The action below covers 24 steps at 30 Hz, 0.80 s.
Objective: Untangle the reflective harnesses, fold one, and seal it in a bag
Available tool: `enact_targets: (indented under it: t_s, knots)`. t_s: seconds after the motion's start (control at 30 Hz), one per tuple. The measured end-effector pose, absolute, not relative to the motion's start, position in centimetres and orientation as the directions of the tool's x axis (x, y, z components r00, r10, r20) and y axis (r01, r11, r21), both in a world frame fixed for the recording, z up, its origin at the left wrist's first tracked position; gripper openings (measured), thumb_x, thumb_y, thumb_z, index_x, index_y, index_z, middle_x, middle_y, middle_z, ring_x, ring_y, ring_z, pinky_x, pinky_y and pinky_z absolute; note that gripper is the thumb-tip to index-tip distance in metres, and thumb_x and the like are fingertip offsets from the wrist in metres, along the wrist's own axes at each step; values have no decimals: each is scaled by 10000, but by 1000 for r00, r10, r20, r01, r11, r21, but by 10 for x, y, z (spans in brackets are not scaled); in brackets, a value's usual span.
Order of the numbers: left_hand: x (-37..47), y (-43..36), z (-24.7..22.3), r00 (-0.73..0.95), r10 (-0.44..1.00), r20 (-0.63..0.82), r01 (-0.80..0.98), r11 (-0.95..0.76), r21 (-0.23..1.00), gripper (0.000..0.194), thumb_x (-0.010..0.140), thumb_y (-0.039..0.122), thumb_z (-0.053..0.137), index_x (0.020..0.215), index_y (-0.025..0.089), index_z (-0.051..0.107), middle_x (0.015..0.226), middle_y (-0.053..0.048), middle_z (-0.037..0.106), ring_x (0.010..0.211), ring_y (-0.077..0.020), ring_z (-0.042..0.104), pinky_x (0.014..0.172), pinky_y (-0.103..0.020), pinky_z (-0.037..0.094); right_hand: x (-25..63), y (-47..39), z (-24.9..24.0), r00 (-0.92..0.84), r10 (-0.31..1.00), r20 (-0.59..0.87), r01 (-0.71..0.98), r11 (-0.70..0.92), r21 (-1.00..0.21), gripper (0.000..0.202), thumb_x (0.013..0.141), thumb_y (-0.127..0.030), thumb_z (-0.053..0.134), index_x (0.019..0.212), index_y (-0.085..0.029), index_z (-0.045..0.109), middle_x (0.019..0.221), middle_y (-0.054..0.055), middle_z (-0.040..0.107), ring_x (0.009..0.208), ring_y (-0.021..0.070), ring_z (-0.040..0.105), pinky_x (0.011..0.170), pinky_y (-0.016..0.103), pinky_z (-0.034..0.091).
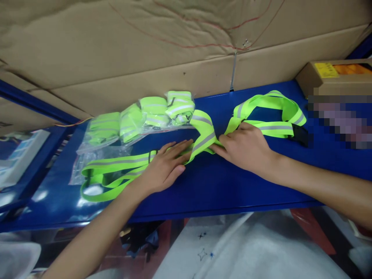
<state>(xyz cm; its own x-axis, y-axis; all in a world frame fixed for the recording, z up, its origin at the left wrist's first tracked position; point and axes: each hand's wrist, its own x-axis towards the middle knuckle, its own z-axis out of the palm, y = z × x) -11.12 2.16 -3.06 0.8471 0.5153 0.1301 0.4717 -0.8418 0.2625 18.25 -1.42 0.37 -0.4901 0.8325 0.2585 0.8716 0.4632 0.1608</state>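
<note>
A neon-yellow reflective strap with a grey stripe is laid out across a blue shelf. It crosses over itself between my hands and forms loops at the left and the right. My left hand rests on the strap with its fingers stretched out and pressed flat. Just right of the crossing, my right hand has its fingers curled and closed on the strap. A black buckle or end piece shows at the right loop. The parts of the strap beneath both hands are hidden.
Several folded neon straps in clear bags line the back of the blue shelf. An empty-looking clear bag lies partly under the left loop. At the right stands a cardboard box; cardboard sheeting walls the back.
</note>
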Motion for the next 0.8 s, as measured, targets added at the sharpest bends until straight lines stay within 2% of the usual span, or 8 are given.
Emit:
enact_targets:
  t_s: [0.1, 0.17, 0.27, 0.37, 0.47, 0.57, 0.7, 0.8]
  knots:
    - [-110, 21, -30, 820, 558, 125, 512, -814, 274, 492, 1095, 366, 287, 1347, 190, 670, 1671, -126, 419, 1525, -300, 435, 1266, -536, 305, 199, -16, 29, -516, 837, 180, 854, 520, 27, 509, 1047, -561, 538, 766, -189, 741, 724, 73, 740, 678, 240, 697, 662, 365, 396]
    - [-109, 20, -29, 819, 559, 126, 513, -814, 272, 465, 1086, 373, 340, 1377, 199, 658, 1658, -130, 438, 1508, -314, 456, 1261, -547, 318, 207, -9, 46, -438, 854, 282, 869, 482, -108, 561, 1061, -612, 470, 784, -204, 740, 716, 47, 722, 679, 221, 696, 630, 342, 389]
    - [-107, 21, -28, 822, 553, 138, 510, -822, 254, 446, 1071, 410, 429, 1416, 214, 634, 1649, -142, 448, 1501, -332, 465, 1257, -561, 331, 202, 16, 62, -400, 823, 403, 835, 508, -209, 514, 1067, -600, 460, 1046, -177, 751, 918, 68, 761, 850, 241, 723, 732, 349, 468]
    - [-105, 20, -27, 820, 554, 142, 517, -824, 232, 430, 1061, 442, 488, 1392, 221, 650, 1646, -149, 449, 1506, -336, 461, 1252, -557, 353, 179, 50, 66, -534, 813, 231, 791, 577, -202, 585, 962, -647, 637, 1199, -117, 704, 1057, 116, 750, 969, 281, 707, 807, 368, 506]
    - [-104, 18, -26, 823, 549, 143, 517, -830, 209, 421, 1053, 462, 519, 1349, 210, 681, 1627, -168, 469, 1511, -347, 455, 1244, -565, 369, 151, 75, 71, -755, 656, 10, 636, 735, -236, 498, 879, -340, 813, 1313, -142, 667, 1043, 46, 751, 899, 200, 695, 759, 286, 510]
    - [-103, 17, -25, 821, 555, 136, 522, -825, 218, 403, 1053, 460, 523, 1315, 212, 704, 1607, -166, 495, 1511, -345, 456, 1251, -568, 370, 131, 85, 83, -847, 531, -29, 518, 811, -274, 389, 893, -93, 726, 1266, -200, 705, 1113, -14, 751, 958, 147, 674, 831, 241, 507]
    - [-103, 17, -26, 801, 585, 127, 548, -802, 239, 408, 1073, 434, 473, 1344, 225, 696, 1630, -128, 477, 1540, -329, 419, 1273, -553, 357, 128, 85, 93, -775, 621, 116, 514, 727, -456, 444, 919, -26, 598, 1330, -189, 640, 1404, 30, 652, 1223, 193, 624, 998, 297, 504]
    - [-104, 17, -28, 773, 621, 131, 584, -776, 237, 462, 1086, 445, 421, 1404, 212, 661, 1662, -130, 430, 1556, -341, 390, 1277, -573, 342, 144, 84, 89, -710, 687, 153, 462, 619, -635, 514, 927, -84, 568, 1408, -263, 584, 1431, 51, 643, 1266, 232, 620, 956, 342, 542]
